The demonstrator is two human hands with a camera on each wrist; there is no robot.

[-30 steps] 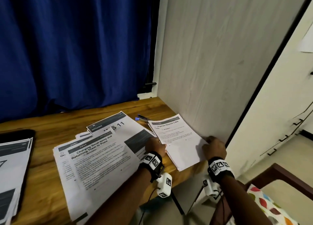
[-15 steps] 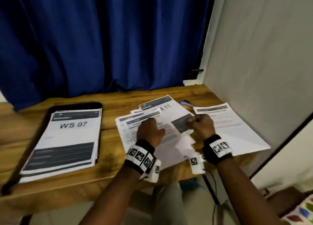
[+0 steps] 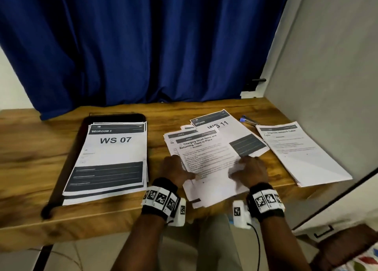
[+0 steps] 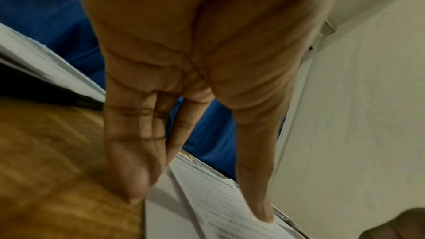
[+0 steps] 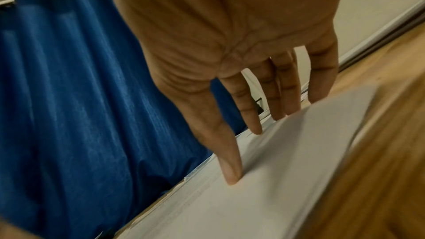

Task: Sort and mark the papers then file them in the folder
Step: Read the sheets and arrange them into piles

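- Left: a "WS 07" stack (image 3: 110, 160) already lies on the dark folder (image 3: 75, 154).
- Middle: loose papers (image 3: 206, 158) remain unsorted; left hand (image 3: 173, 168) and right hand (image 3: 250, 170) press them flat-fingered.
- Right: a sorted pile (image 3: 302, 154); the pen (image 3: 248, 120) lies on the desk (image 3: 30, 158), marking apparently pending.

Both forearms are bare, no sleeves. Each wrist carries a black band (image 3: 266, 204) faced with white tiles printed with black square codes, and a small white camera block (image 3: 239, 214) beneath; a thin black cable (image 3: 258, 248) trails from the right one.
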